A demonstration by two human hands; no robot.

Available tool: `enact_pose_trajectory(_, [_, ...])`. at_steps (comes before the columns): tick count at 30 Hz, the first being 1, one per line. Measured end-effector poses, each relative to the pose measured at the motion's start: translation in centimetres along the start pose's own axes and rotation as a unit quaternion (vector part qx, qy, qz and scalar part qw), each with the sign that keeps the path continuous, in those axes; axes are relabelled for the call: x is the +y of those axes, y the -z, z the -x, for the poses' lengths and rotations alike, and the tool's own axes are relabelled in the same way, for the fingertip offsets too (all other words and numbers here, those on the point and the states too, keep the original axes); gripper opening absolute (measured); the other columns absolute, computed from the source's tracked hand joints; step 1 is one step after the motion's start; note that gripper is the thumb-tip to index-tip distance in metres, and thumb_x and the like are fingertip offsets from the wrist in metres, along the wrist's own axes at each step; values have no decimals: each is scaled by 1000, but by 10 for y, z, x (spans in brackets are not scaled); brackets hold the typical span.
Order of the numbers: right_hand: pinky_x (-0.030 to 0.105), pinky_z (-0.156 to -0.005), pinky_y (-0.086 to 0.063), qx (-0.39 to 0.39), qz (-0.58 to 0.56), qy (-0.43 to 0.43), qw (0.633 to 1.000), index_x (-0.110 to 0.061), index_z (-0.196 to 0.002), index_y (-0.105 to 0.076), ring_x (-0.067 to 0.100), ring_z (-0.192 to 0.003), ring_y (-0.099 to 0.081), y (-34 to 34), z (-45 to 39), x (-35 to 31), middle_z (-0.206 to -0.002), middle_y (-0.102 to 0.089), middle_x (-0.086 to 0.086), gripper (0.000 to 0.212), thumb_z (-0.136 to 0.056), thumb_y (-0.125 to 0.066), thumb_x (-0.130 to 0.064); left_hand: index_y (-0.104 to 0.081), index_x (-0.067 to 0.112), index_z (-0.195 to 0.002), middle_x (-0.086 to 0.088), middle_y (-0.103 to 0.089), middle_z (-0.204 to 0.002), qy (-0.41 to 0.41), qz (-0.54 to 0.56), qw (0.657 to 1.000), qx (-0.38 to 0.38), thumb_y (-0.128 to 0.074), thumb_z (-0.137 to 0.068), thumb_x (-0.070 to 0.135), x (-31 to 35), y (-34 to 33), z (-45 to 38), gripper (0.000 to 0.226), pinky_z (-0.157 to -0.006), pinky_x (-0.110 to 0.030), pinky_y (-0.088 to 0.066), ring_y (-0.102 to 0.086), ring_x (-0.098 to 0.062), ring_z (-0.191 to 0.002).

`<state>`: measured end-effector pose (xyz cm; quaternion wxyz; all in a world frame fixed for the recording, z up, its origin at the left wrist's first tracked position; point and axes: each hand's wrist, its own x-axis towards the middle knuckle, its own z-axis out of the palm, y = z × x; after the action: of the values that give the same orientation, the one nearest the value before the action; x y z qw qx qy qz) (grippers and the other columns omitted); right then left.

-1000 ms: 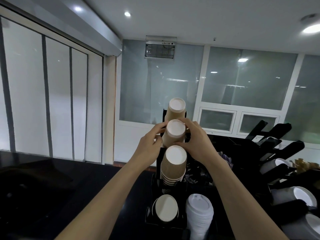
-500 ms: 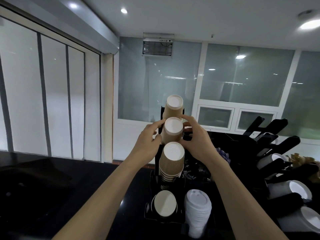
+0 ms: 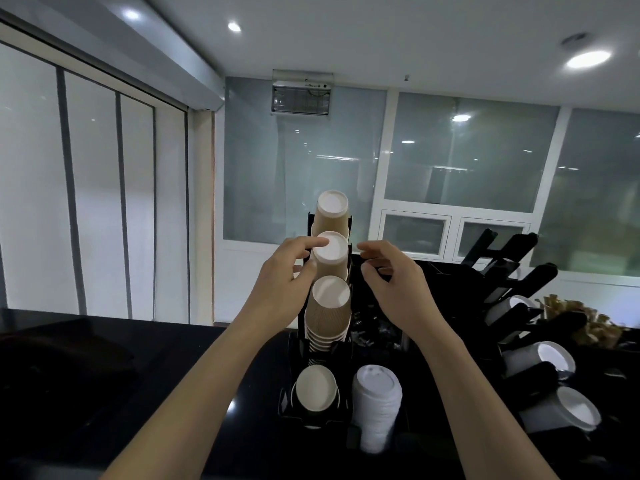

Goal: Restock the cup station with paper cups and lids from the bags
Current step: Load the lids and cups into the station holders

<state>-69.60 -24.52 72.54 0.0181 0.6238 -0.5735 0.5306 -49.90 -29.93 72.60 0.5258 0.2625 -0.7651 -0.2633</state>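
On the black counter (image 3: 214,393), a black tiered cup rack (image 3: 304,344) holds four stacks of paper cups, all lying with their white bottoms toward the camera. Uppermost is a smooth tan stack (image 3: 330,211); below it is the second stack (image 3: 329,259), also smooth tan, then a ribbed brown stack (image 3: 327,313) with several rims showing, and lowest a dark-walled stack (image 3: 315,389). Just right of that lowest one stands a column of white sip lids (image 3: 377,407).

No brand or writing can be read on the cups or lids (the small print on the wall-mounted grille unit (image 3: 302,93) is too fine to make out).

At the second stack, the left hand (image 3: 284,285) lays its index finger across the white bottom, with the thumb against the tan wall beneath. The right hand (image 3: 391,282) hangs just beside the rack, fingers loosely curled, holding nothing and clear of the cups. Half a second ago it was cupped against that same stack from the right; it has since drawn off, while the left hand has stayed on.

At far right, a second black rack (image 3: 512,268) carries white-bottomed cups (image 3: 550,358).
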Motion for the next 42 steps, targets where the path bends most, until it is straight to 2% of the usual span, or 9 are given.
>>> enact_pose_trajectory(4, [6,-90,-44,8,-4,-12,1000,-29,-124,-67,-7,-104,-62,13,23,-6,-113,-69,-17,30,-100,-61,-13,-63,31,-128,19,-57,-129,-15,18,1000,2,-48,-105,10,11,4,19,35,-85,2,-38,-52,10,-117])
enact_pose_trajectory(10, [18,-95,-50,34,-31,-18,999,-27,-120,-70,-2,-102,-65,26,61,-14,-110,-71,-15,27,-98,-63,-11,-64,32,-126,22,-61,-127,-24,25,999,-20,-49,-103,7,23,-1,51,37,-90,-2,-40,-54,9,-116])
enact_pose_trajectory(14, [21,-95,-51,38,-48,-25,998,-27,-118,-71,1,-102,-66,31,91,-14,-109,-72,-13,26,-99,-63,-10,-64,32,-127,22,-63,-128,-16,16,999,-37,-49,-104,10,21,-9,76,35,-96,-10,-43,-56,3,-119])
enact_pose_trajectory(18, [20,-95,-52,32,-61,-44,997,-29,-115,-71,3,-103,-67,32,124,-9,-107,-72,-13,26,-100,-62,-11,-64,30,-127,19,-65,-125,-3,21,998,-55,-49,-103,7,20,-17,106,36,-93,-6,-41,-57,5,-117])
enact_pose_trajectory(23, [25,-97,-52,29,-54,-62,996,-29,-118,-71,6,-106,-68,33,162,-2,-109,-72,-12,26,-100,-61,-12,-64,28,-127,20,-66,-125,9,42,995,-85,-48,-103,5,17,-29,141,36,-102,-13,-43,-56,2,-124])
enact_pose_trajectory(27, [27,-98,-53,29,-50,-88,994,-27,-118,-70,5,-106,-68,40,194,6,-108,-73,-14,24,-101,-61,-13,-65,29,-126,20,-66,-125,26,54,993,-100,-49,-104,6,16,-38,168,36,-97,-8,-41,-55,4,-123])
enact_pose_trajectory(33, [30,-98,-53,47,-48,-138,988,-30,-116,-71,7,-107,-68,55,242,18,-107,-73,-13,24,-101,-61,-13,-66,28,-125,20,-66,-125,47,86,987,-130,-50,-103,3,12,-59,203,37,-99,-9,-41,-55,3,-125])
enact_pose_trajectory(42, [24,-93,-55,86,-26,-214,973,-24,-116,-72,7,-103,-69,93,310,38,-103,-74,-11,24,-101,-61,-8,-67,30,-121,16,-69,-119,71,132,971,-185,-50,-102,2,10,-113,249,38,-95,-10,-43,-58,1,-120])
